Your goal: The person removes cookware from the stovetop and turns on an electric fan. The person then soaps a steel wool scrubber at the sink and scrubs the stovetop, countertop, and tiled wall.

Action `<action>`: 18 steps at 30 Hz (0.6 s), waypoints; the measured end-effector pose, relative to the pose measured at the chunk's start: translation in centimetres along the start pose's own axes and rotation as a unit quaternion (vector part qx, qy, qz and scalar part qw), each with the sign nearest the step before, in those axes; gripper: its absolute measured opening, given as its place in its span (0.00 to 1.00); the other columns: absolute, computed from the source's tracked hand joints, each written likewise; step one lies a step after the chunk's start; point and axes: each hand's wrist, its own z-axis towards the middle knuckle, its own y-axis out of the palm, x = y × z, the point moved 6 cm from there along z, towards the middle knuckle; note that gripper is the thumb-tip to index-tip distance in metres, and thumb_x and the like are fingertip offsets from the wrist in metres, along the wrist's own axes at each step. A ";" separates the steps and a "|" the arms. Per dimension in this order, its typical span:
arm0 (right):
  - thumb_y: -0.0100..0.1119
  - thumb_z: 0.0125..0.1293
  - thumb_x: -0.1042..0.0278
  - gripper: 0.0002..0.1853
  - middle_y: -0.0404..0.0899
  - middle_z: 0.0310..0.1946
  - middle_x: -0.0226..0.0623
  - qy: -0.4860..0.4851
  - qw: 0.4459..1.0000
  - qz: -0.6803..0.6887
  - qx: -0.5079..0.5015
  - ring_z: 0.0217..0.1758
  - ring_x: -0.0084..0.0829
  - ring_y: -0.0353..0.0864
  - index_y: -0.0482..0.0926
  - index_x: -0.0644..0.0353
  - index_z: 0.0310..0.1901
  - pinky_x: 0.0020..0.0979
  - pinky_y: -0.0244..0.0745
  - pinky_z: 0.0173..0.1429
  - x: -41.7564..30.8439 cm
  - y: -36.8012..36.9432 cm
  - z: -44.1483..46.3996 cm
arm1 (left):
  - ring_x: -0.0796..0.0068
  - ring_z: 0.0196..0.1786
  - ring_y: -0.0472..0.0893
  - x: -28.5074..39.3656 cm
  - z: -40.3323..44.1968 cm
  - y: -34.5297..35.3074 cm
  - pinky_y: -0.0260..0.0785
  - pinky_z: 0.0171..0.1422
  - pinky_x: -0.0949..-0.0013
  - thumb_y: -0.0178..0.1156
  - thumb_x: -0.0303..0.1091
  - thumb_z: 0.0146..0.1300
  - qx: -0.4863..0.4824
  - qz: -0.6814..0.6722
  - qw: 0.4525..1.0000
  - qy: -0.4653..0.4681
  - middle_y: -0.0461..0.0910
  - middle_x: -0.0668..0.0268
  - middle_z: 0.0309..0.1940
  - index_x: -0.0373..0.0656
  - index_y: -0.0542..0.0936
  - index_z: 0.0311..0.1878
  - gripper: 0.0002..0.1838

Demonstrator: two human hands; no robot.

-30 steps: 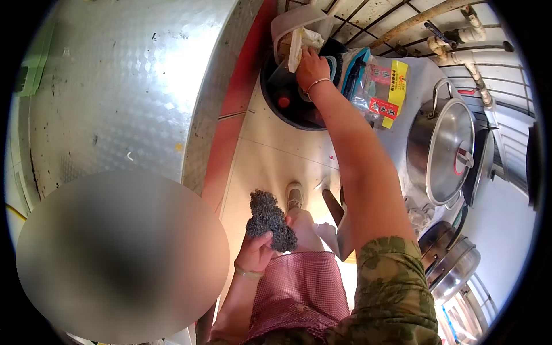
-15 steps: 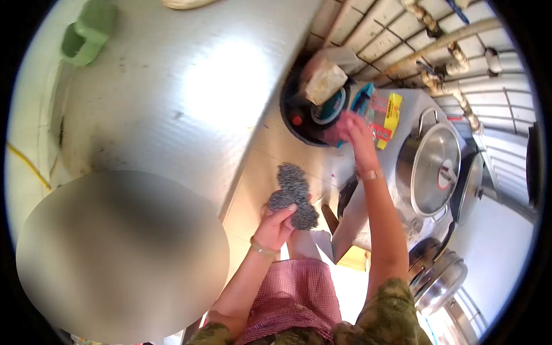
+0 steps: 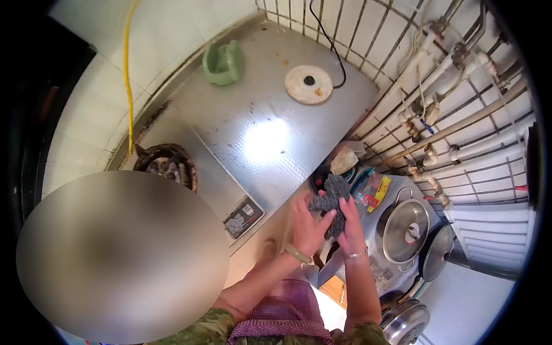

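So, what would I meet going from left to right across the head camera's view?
Yellow tube → burner → green plastic holder → dark mesh scourer → lidded steel pot.

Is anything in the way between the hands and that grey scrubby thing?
No, nothing visible blocks them: the left hand and right hand both touch the grey scrubby thing directly. The lidded pot stands apart, to the right.

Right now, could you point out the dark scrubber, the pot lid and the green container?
Dark scrubber (image 3: 332,199): head view, on its wiry middle.
Pot lid (image 3: 399,230): head view, on its top surface, left of centre.
Green container (image 3: 223,75): head view, on its wall nearest the camera.
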 end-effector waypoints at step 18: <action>0.66 0.58 0.64 0.16 0.71 0.42 0.43 -0.375 0.568 -0.720 -0.135 0.48 0.45 0.70 0.77 0.55 0.48 0.42 0.72 0.49 2.3 20.7 14.9 | 0.82 0.36 0.76 3.3 9.3 -29.3 0.69 0.41 0.77 0.61 0.32 0.66 0.090 -0.120 0.986 0.071 0.80 0.68 0.39 0.39 0.79 0.52 0.14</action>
